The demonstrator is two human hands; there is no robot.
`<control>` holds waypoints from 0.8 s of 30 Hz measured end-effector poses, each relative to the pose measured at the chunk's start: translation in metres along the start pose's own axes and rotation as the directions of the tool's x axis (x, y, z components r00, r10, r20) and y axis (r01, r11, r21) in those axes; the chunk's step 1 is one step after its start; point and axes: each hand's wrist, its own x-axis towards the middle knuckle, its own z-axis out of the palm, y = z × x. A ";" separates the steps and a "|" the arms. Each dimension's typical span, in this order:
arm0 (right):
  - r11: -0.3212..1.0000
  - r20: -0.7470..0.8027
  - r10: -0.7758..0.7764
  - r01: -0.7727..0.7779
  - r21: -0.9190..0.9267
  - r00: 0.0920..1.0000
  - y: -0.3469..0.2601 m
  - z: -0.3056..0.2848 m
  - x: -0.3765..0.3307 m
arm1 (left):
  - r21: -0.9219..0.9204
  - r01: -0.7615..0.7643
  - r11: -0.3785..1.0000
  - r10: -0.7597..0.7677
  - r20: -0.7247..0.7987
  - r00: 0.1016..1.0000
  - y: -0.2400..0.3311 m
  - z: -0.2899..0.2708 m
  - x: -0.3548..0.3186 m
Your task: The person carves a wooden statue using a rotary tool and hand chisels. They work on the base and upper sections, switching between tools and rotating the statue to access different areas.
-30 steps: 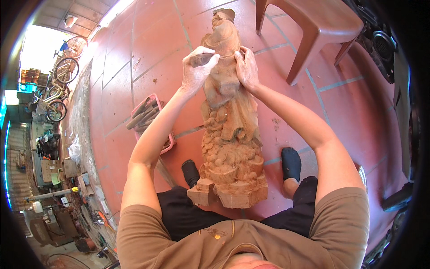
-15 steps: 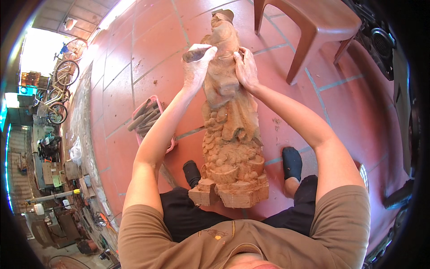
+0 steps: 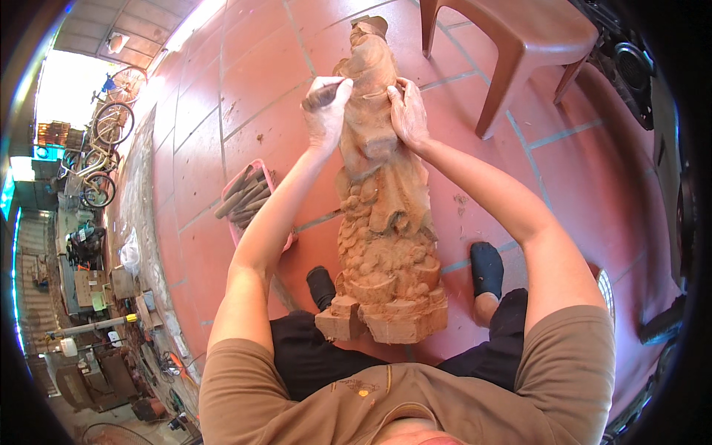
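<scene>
A tall carved wooden statue [image 3: 384,215] lies lengthwise on the floor between my feet, its broad rough base towards me and its narrow head end far away. My left hand [image 3: 326,119] is closed around the thick dark wooden handle of a carving chisel [image 3: 321,97], at the left side of the statue's upper part. The chisel's blade cannot be made out. My right hand [image 3: 409,115] rests open against the statue's right side, fingers stretched along the wood and thumb lying on the carved folds.
Left of the statue, a pink basket [image 3: 236,227] holds several dark-handled tools [image 3: 247,196]. A brown plastic chair [image 3: 519,55] stands at the far right on the red tiled floor [image 3: 245,81]. Bicycles [image 3: 104,141] and workshop clutter line the left side.
The chisel handle has tilted slightly in my left hand, which stays beside the statue. My right hand keeps its place on the wood. The whole view has shifted a little.
</scene>
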 end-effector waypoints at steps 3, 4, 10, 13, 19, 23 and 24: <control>1.000 0.001 0.001 -0.001 -0.009 1.000 0.000 -0.001 -0.002 | 0.202 -0.148 0.968 0.139 0.058 0.989 -0.004 -0.003 -0.013; 1.000 0.001 -0.003 0.003 -0.012 1.000 0.000 -0.002 -0.002 | 0.161 -0.075 0.984 0.060 0.091 0.994 -0.005 -0.006 -0.010; 1.000 0.003 -0.009 0.009 0.001 1.000 -0.004 0.001 -0.003 | -0.075 0.065 0.995 -0.061 0.046 0.997 -0.002 -0.006 0.009; 0.999 -0.004 -0.029 0.029 -0.024 1.000 0.002 -0.002 0.001 | 0.166 -0.092 0.982 0.088 0.031 0.996 -0.002 0.000 -0.008; 1.000 -0.013 0.010 -0.011 -0.022 1.000 -0.001 -0.001 -0.001 | 0.125 -0.059 0.990 0.041 0.144 0.989 0.011 -0.006 -0.003; 1.000 -0.013 0.005 -0.005 -0.023 1.000 0.001 0.001 -0.001 | 0.264 -0.434 0.861 0.388 0.209 0.897 0.013 0.006 0.000; 1.000 -0.017 -0.003 0.002 -0.023 1.000 0.002 0.001 -0.001 | 0.304 -0.551 0.777 0.490 0.259 0.833 0.013 0.009 0.002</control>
